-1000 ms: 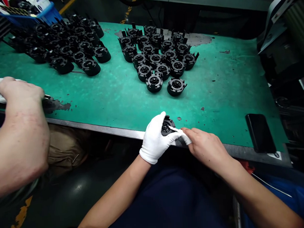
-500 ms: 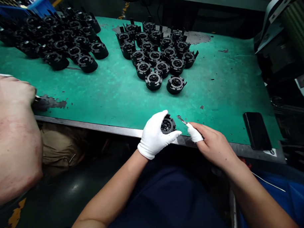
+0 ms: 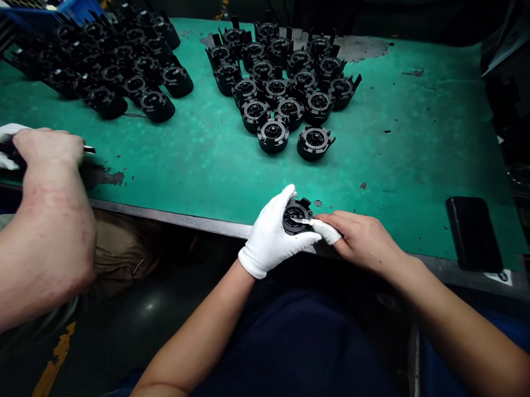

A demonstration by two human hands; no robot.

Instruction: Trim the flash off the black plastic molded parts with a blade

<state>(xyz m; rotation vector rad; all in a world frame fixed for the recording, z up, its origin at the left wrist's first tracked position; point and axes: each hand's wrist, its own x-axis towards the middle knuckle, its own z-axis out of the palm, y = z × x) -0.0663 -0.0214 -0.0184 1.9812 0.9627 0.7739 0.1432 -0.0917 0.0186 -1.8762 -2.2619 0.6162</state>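
My left hand (image 3: 270,236), in a white glove, is closed around a round black plastic housing (image 3: 297,213) at the table's front edge. The ringed face of the housing is turned up toward me; the glove hides its left side. From the right, my right hand (image 3: 366,238) grips a small trimming knife (image 3: 303,221) with a slim metal blade. White covering wraps the thumb of this hand. The blade lies across the housing's face, its tip near the centre; I cannot tell whether it touches. Most of the handle is hidden in the fingers.
Beyond my hands, several similar black housings (image 3: 274,134) stand on the green table (image 3: 194,166). More housings (image 3: 157,104) fill the back left, near a blue crate (image 3: 78,11). A black phone (image 3: 474,234) lies at right. At left, a co-worker's hands (image 3: 50,145) work over the table.
My right hand has moved left, bringing the knife blade from beside the housing to over its face. The co-worker's arm has shifted right in view, and their gloved hand now shows.
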